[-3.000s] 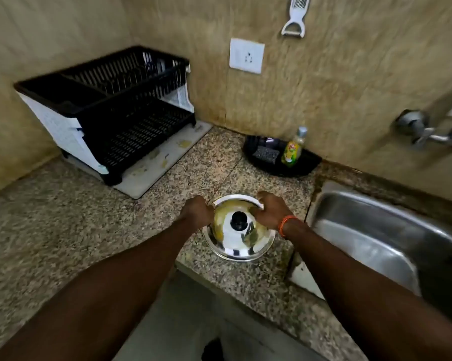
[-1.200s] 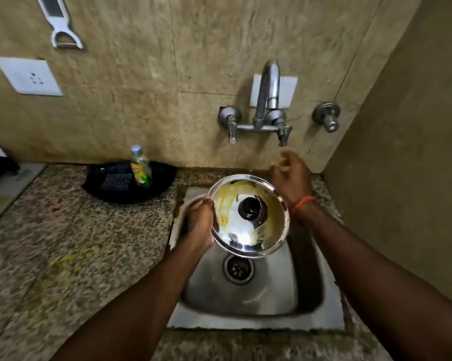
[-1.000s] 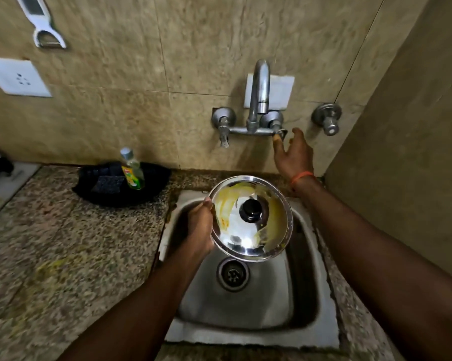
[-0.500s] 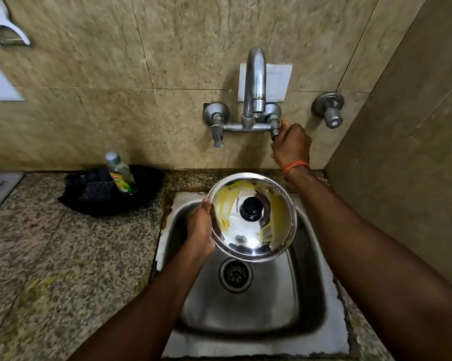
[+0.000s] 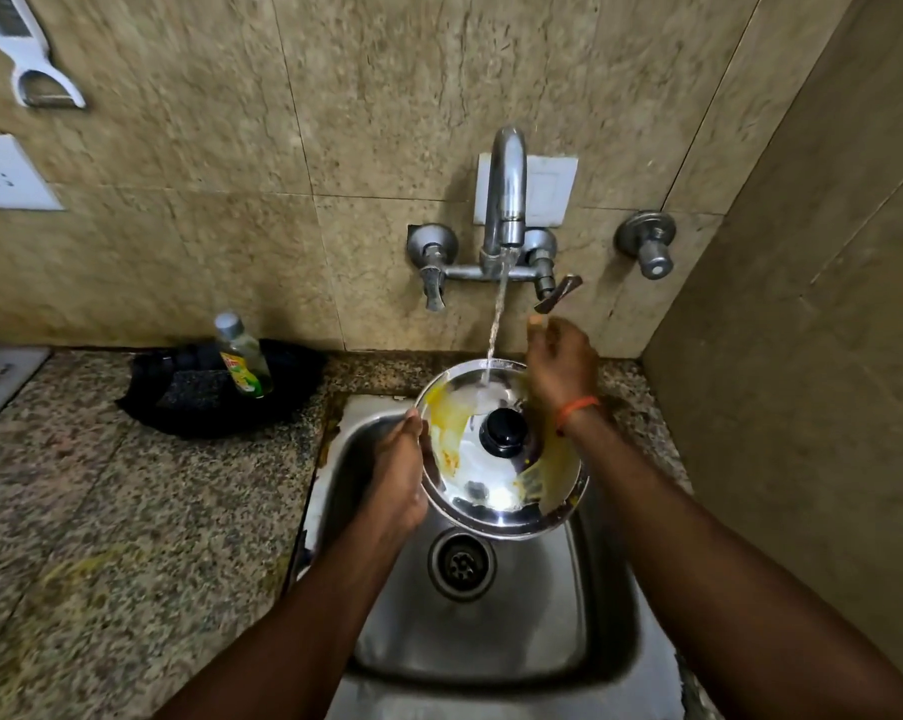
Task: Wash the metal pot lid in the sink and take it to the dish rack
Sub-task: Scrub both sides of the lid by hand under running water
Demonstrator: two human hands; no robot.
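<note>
The metal pot lid (image 5: 496,475), shiny with a black knob and yellow smears, is held tilted over the steel sink (image 5: 491,615). My left hand (image 5: 397,480) grips its left rim. Water runs from the tap (image 5: 506,200) onto the lid's far edge. My right hand (image 5: 561,366) hovers over the lid's far right rim, just below the turned tap handle (image 5: 555,296), fingers loosely curled and holding nothing. The dish rack is out of view.
A black tray (image 5: 189,402) with a scrub pad and a soap bottle (image 5: 244,358) sits on the granite counter (image 5: 127,537) left of the sink. A second valve (image 5: 646,246) juts from the wall at the right. A side wall stands close on the right.
My right hand turned the tap handle, let go of it and dropped toward the lid. Water now flows onto the lid. My left hand still holds the lid over the sink.
</note>
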